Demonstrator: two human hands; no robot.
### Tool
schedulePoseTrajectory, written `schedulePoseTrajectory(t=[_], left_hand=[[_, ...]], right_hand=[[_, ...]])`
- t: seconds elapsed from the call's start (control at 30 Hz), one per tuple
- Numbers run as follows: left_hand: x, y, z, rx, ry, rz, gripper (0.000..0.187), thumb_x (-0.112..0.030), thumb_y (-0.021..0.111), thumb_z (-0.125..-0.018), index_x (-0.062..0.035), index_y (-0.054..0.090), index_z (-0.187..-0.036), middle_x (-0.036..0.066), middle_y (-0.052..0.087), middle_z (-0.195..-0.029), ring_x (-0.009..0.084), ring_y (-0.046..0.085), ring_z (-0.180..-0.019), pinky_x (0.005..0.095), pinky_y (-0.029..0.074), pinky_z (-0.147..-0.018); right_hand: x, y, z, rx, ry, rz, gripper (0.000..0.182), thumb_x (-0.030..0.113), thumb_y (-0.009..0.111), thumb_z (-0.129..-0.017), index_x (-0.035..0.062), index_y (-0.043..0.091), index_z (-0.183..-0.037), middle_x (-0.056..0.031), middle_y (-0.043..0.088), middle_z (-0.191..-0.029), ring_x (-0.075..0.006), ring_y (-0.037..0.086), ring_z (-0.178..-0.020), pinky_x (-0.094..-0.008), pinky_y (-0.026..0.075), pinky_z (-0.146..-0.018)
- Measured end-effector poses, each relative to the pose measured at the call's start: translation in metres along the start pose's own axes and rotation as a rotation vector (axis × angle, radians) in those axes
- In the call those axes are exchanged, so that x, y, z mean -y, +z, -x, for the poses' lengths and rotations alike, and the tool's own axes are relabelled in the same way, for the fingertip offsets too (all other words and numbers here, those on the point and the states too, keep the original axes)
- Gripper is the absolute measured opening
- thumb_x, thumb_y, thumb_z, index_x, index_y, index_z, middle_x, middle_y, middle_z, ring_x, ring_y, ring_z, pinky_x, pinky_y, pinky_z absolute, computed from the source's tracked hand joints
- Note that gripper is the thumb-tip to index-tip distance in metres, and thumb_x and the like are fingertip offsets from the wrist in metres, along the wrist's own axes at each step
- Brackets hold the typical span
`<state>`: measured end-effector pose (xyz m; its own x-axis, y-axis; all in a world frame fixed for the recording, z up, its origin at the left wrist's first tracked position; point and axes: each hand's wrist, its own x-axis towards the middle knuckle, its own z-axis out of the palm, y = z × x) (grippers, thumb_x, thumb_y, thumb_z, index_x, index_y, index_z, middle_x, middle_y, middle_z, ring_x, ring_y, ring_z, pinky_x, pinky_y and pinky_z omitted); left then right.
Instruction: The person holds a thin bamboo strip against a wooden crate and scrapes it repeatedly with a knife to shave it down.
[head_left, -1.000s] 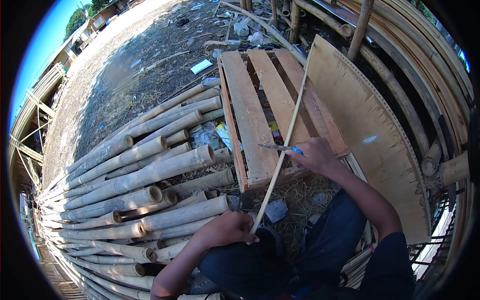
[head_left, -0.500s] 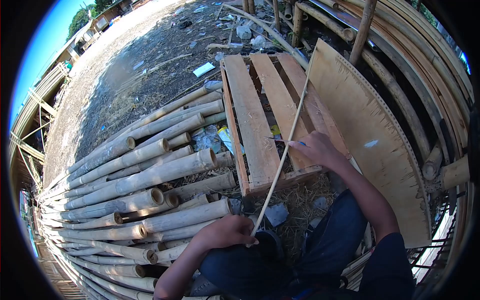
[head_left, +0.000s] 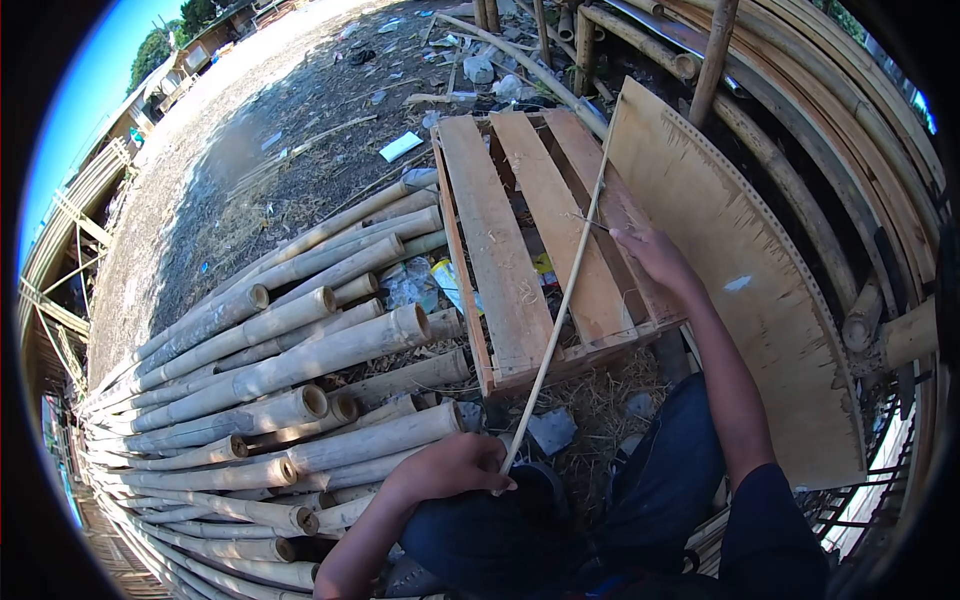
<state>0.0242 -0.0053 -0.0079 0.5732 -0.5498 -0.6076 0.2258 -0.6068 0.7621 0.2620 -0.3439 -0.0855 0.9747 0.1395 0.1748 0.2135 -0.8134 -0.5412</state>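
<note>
Near my knee, my left hand (head_left: 455,467) is closed around the lower end of a long, thin bamboo stick (head_left: 552,345). The stick slants up and away over a slatted wooden crate (head_left: 500,240). Farther up, my right hand (head_left: 650,255) is wrapped around a knife, its thin blade (head_left: 592,222) lying across the stick. The knife's handle is hidden in my fingers. Pale curled shavings (head_left: 527,292) lie on the crate's slats.
Cut bamboo poles (head_left: 330,350) are stacked on the left, their open ends toward the crate. A curved plywood sheet (head_left: 725,270) leans at the right, before more long poles (head_left: 800,110). Litter is scattered on the dirt ground (head_left: 290,180) beyond.
My right hand has moved up along the stick, away from me, with the knife. My left hand keeps its grip at the lower end. The view has shifted slightly.
</note>
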Motion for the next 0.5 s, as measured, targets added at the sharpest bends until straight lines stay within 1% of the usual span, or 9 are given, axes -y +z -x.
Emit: schedulePoseTrajectory(t=[0.03, 0.07, 0.1, 0.17, 0.27, 0.37, 0.4, 0.43, 0.5], left_hand=[[0.002, 0.0, -0.002, -0.021, 0.029, 0.004, 0.036, -0.033, 0.076, -0.081, 0.0002, 0.061, -0.08, 0.008, 0.065, -0.067, 0.0186, 0.06, -0.064, 0.0342, 0.045, -0.062], [0.001, -0.001, -0.002, -0.018, 0.033, 0.002, 0.036, -0.033, 0.076, -0.081, 0.0002, 0.061, -0.08, 0.008, 0.065, -0.067, 0.0186, 0.06, -0.064, 0.0342, 0.045, -0.062], [0.0, -0.001, -0.002, -0.013, 0.023, 0.0, 0.036, -0.033, 0.076, -0.081, 0.0003, 0.062, -0.08, 0.008, 0.064, -0.067, 0.0181, 0.059, -0.063, 0.0339, 0.045, -0.062], [-0.001, -0.002, -0.001, -0.018, 0.01, -0.002, 0.036, -0.033, 0.076, -0.081, 0.0003, 0.062, -0.081, 0.008, 0.063, -0.066, 0.0176, 0.058, -0.062, 0.0337, 0.044, -0.062], [-0.001, -0.002, 0.0, -0.01, 0.005, 0.005, 0.036, -0.033, 0.076, -0.081, 0.0005, 0.062, -0.081, 0.007, 0.063, -0.066, 0.0167, 0.057, -0.062, 0.0333, 0.044, -0.061], [-0.005, -0.004, 0.0, -0.003, 0.005, 0.018, 0.036, -0.033, 0.075, -0.081, 0.0005, 0.063, -0.081, 0.008, 0.064, -0.067, 0.0164, 0.059, -0.063, 0.0328, 0.044, -0.062], [-0.005, -0.004, 0.0, 0.011, 0.002, 0.016, 0.036, -0.035, 0.075, -0.082, -0.0002, 0.063, -0.084, 0.007, 0.065, -0.069, 0.0159, 0.059, -0.066, 0.0322, 0.045, -0.064], [-0.006, -0.005, 0.001, 0.023, -0.001, 0.016, 0.037, -0.036, 0.075, -0.083, -0.0008, 0.064, -0.086, 0.006, 0.065, -0.071, 0.0154, 0.059, -0.068, 0.0317, 0.045, -0.066], [-0.001, -0.004, -0.001, 0.019, 0.009, 0.01, 0.037, -0.036, 0.074, -0.083, -0.0006, 0.063, -0.085, 0.007, 0.066, -0.072, 0.0156, 0.059, -0.068, 0.0319, 0.045, -0.066]], right_hand=[[-0.002, -0.003, -0.004, 0.202, 0.15, -0.33, 0.063, 0.06, 0.048, -0.094, 0.0057, 0.052, -0.062, -0.0088, 0.05, -0.052, -0.0238, 0.05, -0.045, -0.036, 0.039, -0.047], [-0.003, -0.005, -0.006, 0.401, 0.297, -0.661, 0.062, 0.061, 0.048, -0.094, 0.0106, 0.045, -0.059, -0.0007, 0.04, -0.046, -0.0138, 0.039, -0.036, -0.0289, 0.032, -0.039], [0.002, -0.01, -0.003, 0.398, 0.296, -0.66, 0.062, 0.061, 0.048, -0.094, 0.0106, 0.045, -0.059, -0.0007, 0.04, -0.046, -0.0138, 0.039, -0.036, -0.0289, 0.032, -0.039], [0.019, -0.019, 0.006, 0.613, 0.406, -1.263, 0.056, 0.06, 0.045, -0.097, 0.0185, 0.035, -0.061, 0.0087, 0.024, -0.047, -0.0019, 0.018, -0.036, -0.0201, 0.013, -0.036], [0.022, -0.016, 0.006, 0.674, 0.416, -1.358, 0.058, 0.06, 0.044, -0.097, 0.0175, 0.034, -0.06, 0.0076, 0.024, -0.045, -0.0038, 0.018, -0.035, -0.0203, 0.015, -0.033], [0.025, -0.011, 0.007, 0.667, 0.409, -1.372, 0.058, 0.06, 0.044, -0.097, 0.0172, 0.034, -0.06, 0.0076, 0.024, -0.045, -0.0038, 0.019, -0.035, -0.0202, 0.016, -0.034], [0.026, -0.01, 0.008, 0.673, 0.409, -1.372, 0.058, 0.06, 0.044, -0.097, 0.0172, 0.034, -0.06, 0.0076, 0.024, -0.045, -0.0038, 0.019, -0.035, -0.0202, 0.016, -0.034], [0.026, -0.008, 0.01, 0.666, 0.385, -1.347, 0.057, 0.06, 0.045, -0.097, 0.0172, 0.034, -0.061, 0.0077, 0.024, -0.046, -0.0035, 0.019, -0.035, -0.0205, 0.016, -0.034], [0.027, -0.007, 0.012, 0.671, 0.355, -1.319, 0.056, 0.059, 0.046, -0.097, 0.0172, 0.033, -0.062, 0.0079, 0.024, -0.047, -0.0032, 0.02, -0.036, -0.0207, 0.016, -0.034]])
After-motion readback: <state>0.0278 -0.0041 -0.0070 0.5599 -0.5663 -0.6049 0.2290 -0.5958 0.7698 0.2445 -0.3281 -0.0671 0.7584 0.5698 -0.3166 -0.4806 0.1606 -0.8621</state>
